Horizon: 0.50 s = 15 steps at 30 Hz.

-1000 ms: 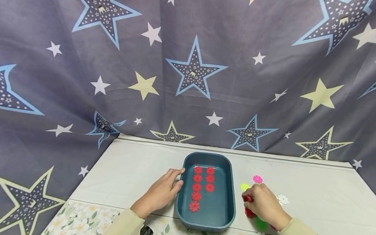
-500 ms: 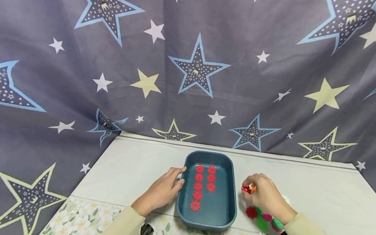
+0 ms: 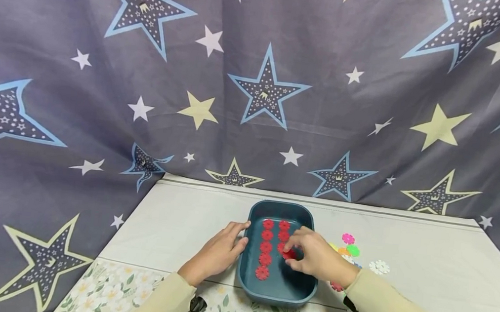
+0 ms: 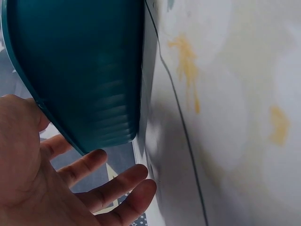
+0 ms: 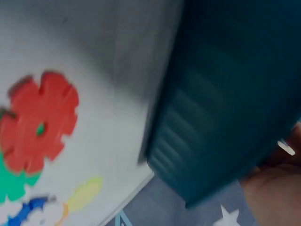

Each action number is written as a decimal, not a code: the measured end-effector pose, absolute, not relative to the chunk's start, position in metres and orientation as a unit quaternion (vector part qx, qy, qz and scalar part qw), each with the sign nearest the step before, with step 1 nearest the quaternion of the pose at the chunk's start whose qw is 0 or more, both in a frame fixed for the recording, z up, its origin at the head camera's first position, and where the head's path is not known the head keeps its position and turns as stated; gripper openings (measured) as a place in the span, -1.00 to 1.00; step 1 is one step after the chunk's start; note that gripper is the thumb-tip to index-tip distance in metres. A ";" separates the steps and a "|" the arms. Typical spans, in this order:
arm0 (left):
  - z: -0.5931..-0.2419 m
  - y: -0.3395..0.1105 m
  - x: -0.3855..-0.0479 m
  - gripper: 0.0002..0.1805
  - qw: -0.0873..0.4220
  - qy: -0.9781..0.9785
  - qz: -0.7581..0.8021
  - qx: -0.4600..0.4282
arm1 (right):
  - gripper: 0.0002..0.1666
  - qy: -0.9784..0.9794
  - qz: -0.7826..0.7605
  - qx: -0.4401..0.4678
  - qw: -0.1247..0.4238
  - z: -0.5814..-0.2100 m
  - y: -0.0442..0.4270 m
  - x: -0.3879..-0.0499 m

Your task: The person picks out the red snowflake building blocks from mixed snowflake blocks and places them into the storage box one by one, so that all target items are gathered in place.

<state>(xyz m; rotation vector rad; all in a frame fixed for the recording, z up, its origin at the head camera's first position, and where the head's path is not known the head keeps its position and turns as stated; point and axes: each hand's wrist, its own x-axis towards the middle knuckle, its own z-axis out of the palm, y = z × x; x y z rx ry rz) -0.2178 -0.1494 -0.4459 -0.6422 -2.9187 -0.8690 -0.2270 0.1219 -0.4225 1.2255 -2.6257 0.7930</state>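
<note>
A dark teal tray stands on the table, with two columns of red flower-shaped discs inside. My left hand touches the tray's left rim with relaxed fingers. In the left wrist view, the spread fingers sit by the tray's outer wall. My right hand reaches over the tray's right rim. It pinches a red flower-shaped disc at the lower end of the right column. Fingers partly hide that disc and its neighbour. In the right wrist view the tray wall covers most of the hand.
Right of the tray lie loose flower-shaped discs, among them a pink one, a green one and a white one. Another red disc lies beside the tray. A star-patterned curtain hangs behind the table.
My right hand lifted a red disc from the loose pile and moved left over the tray with it. The loose discs are more exposed. My left hand stays at the rim.
</note>
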 end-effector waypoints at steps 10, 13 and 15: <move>-0.445 -0.148 -0.218 -0.50 0.020 -0.937 -0.277 -0.211 | -0.73 -0.895 0.199 0.398 0.038 -0.434 0.113 -0.225; -0.446 -0.149 -0.218 -0.50 0.021 -0.938 -0.277 -0.208 | -0.67 -0.898 0.185 0.399 0.032 -0.435 0.112 -0.225; -0.447 -0.150 -0.219 -0.50 0.021 -0.938 -0.277 -0.209 | -0.65 -0.899 0.179 0.399 0.030 -0.435 0.111 -0.225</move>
